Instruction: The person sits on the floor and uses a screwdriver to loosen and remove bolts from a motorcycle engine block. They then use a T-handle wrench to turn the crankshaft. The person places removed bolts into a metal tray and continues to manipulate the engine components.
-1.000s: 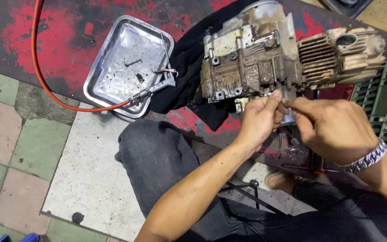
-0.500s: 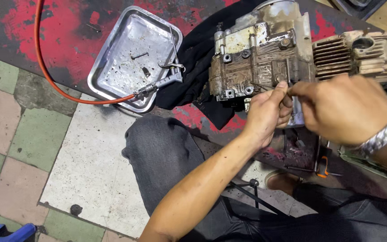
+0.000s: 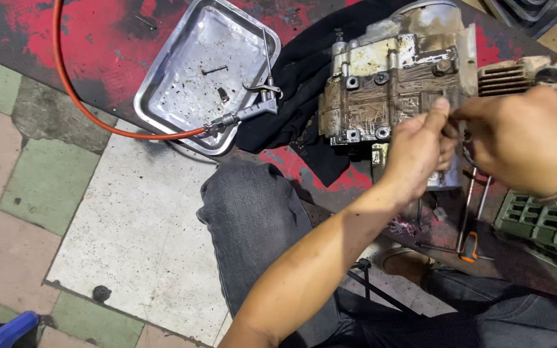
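Both hands meet at the near right edge of the grimy engine case (image 3: 394, 90), which lies on a black cloth (image 3: 298, 77) with its long axis running left-right, the left hand (image 3: 420, 151) and right hand (image 3: 527, 138) pinching something too small to identify.

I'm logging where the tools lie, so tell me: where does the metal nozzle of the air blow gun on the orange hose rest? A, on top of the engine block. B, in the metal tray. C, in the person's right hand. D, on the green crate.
B: the air blow gun on the orange hose lies across the rim of the metal tray, its thin nozzle pointing over the tray's inside, apart from both hands.
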